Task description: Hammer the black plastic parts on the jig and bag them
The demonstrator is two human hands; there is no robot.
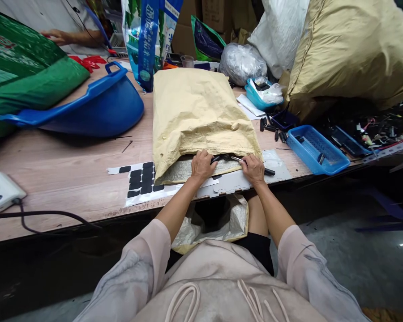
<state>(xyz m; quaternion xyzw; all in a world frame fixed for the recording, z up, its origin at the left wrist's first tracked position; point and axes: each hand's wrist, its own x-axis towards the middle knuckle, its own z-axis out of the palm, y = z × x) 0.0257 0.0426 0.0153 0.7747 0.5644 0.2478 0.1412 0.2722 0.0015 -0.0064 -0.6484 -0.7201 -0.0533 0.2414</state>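
Down at the bottom edge, a pale pink drawstring top point(215, 290), and up to the centre we go: a slim black-and-silver rod point(226, 157) at the mouth of a cream-yellow woven sack point(201, 103)! Left hand point(202, 164) curled round its left end, right hand point(253, 168) gripping further right, black tip poking past. Left of centre, a white sheet of black rounded stickers point(141, 179); centre right, a light-blue plastic basket point(336, 165).
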